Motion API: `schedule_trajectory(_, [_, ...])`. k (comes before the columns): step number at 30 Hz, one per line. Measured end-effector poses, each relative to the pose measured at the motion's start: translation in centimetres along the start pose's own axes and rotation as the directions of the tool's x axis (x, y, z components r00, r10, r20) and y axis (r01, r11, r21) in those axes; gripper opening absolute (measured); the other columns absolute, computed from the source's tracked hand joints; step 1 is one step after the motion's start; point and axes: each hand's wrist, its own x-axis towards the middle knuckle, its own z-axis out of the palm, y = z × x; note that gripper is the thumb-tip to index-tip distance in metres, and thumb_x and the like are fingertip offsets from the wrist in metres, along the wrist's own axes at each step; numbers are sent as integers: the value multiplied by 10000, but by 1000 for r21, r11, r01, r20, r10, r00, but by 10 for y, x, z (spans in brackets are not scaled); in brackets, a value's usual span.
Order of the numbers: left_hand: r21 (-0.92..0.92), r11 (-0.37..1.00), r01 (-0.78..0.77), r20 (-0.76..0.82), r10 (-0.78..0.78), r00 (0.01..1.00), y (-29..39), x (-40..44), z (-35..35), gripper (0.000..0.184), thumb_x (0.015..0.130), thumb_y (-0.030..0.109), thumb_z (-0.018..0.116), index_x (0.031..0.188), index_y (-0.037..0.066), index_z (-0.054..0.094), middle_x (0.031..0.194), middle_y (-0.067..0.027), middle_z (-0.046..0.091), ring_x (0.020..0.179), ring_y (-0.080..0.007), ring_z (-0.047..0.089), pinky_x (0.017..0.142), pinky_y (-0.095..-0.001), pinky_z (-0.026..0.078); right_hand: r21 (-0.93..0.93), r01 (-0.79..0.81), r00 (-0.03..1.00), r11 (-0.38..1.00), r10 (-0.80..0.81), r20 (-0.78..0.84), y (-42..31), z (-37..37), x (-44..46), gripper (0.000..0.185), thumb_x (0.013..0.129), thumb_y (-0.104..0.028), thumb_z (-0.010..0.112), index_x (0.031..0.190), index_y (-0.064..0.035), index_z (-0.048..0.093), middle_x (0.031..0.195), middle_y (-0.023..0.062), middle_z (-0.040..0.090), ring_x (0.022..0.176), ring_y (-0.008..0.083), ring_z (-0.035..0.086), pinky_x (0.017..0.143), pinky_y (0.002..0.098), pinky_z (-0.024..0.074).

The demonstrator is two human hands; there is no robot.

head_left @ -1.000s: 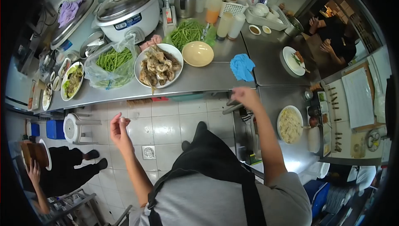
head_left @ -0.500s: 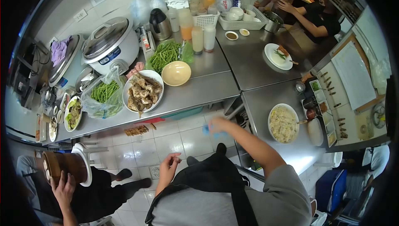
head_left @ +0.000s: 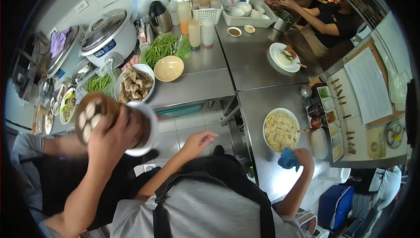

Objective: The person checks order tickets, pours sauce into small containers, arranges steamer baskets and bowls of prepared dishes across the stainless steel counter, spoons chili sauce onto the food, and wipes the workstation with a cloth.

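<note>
My right hand (head_left: 304,157) is closed on a blue cloth (head_left: 289,159), just below the white bowl of fried rice (head_left: 281,129) on the right counter. In front of my body, my left hand (head_left: 197,144) is held out over the floor with its fingers apart and nothing in it. To its left, a co-worker's hand (head_left: 114,135) grips a brown round container (head_left: 98,115) with a white plate (head_left: 152,128) under it. Behind that stands a bowl of browned food pieces (head_left: 134,85), beside an empty tan bowl (head_left: 169,68).
Green beans (head_left: 162,50), sauce bottles (head_left: 194,34) and a large cooker (head_left: 107,36) stand along the back counter. A plate with rice (head_left: 284,57) lies at the right. Another person (head_left: 326,21) works beyond a pot (head_left: 284,20). A condiment tray (head_left: 330,106) sits near the right wall.
The blue cloth was on the counter, then in my right hand over the floor, and is now beside the fried rice. The co-worker has come closer on the left, raising the brown container.
</note>
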Motion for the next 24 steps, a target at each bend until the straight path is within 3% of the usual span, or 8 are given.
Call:
schedule_trajectory(3, [21,999,-26,107,24,994,7,17,27,225,974,145,531,1158,59,627,924,-56,669,884,-125,646,829,-277,497,-59,190,887,980,-197,-417,59,6,17,411,918,-352,503,909,14,691,829,219,668,782,330,672,721,381,510])
schedule_trajectory(7, [0,1000,-14,173,14,985,11,26,49,225,976,155,522,1157,78,630,906,-47,675,837,-116,626,790,-265,491,186,313,758,932,-127,-640,37,-40,27,292,856,-235,674,1022,3,708,753,93,700,643,116,589,606,291,463])
schedule_trajectory(12, [-114,992,55,128,-40,991,13,27,56,257,972,190,535,1188,82,624,896,-25,669,792,-91,601,764,-258,486,303,396,775,867,-139,-616,-37,-61,44,183,777,-139,766,796,15,668,640,-9,616,587,31,479,538,209,380])
schedule_trajectory(15, [-111,989,97,111,-84,990,44,20,52,276,974,207,541,1209,81,610,959,-41,660,826,-110,606,793,-274,490,476,461,856,749,-235,-460,-70,-63,50,182,762,-46,746,699,-20,578,630,-48,539,588,21,460,541,187,369])
schedule_trajectory(18, [-13,988,157,125,-154,980,72,15,47,296,966,186,549,1237,72,584,1005,-57,648,915,-133,618,862,-287,480,610,577,806,544,-260,-531,-54,-60,58,163,762,21,710,724,-53,570,667,-54,511,587,26,448,556,170,368])
schedule_trajectory(21, [41,992,116,126,-120,985,77,9,46,299,960,154,551,1241,57,579,999,-66,653,947,-141,629,883,-292,475,284,726,376,626,-16,-926,-10,-71,56,143,776,51,674,740,-27,560,707,-1,569,599,67,506,586,197,431])
schedule_trajectory(22, [68,992,110,154,-119,981,86,8,42,308,961,172,556,1247,60,576,1015,-78,654,971,-158,631,905,-307,473,135,740,140,658,46,-989,7,-82,49,138,780,56,666,740,-15,554,715,21,589,608,83,535,597,211,460])
schedule_trajectory(24, [87,992,94,189,-109,976,108,7,38,319,962,184,560,1257,62,570,1030,-93,655,995,-175,634,926,-322,471,127,667,-119,734,274,-954,42,-94,24,85,797,66,644,773,21,577,737,55,630,683,143,612,645,257,520])
